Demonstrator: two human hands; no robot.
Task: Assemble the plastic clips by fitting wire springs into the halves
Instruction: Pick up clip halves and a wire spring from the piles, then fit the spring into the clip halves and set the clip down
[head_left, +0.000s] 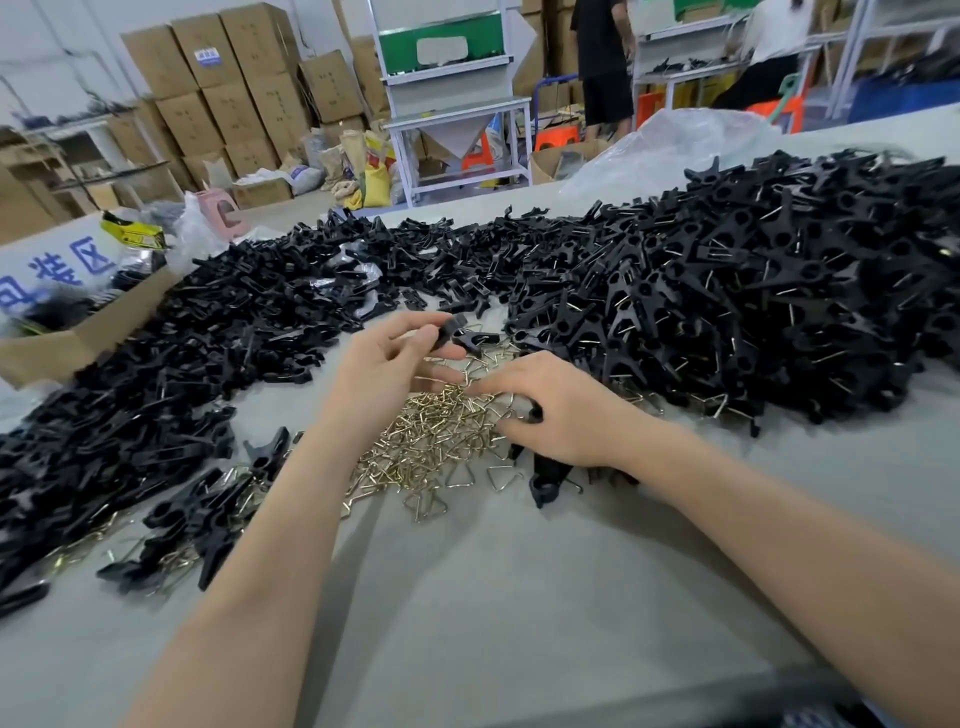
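The left hand (395, 364) pinches a black clip (460, 332) between thumb and fingertips, raised just above the springs (431, 441). The right hand (561, 410) lies palm down with fingers curled onto the springs between both hands; whether it grips one cannot be told. Loose halves (182, 364) are heaped left of the left hand, and assembled clips (753, 291) beyond the right, on the worktop (493, 597).
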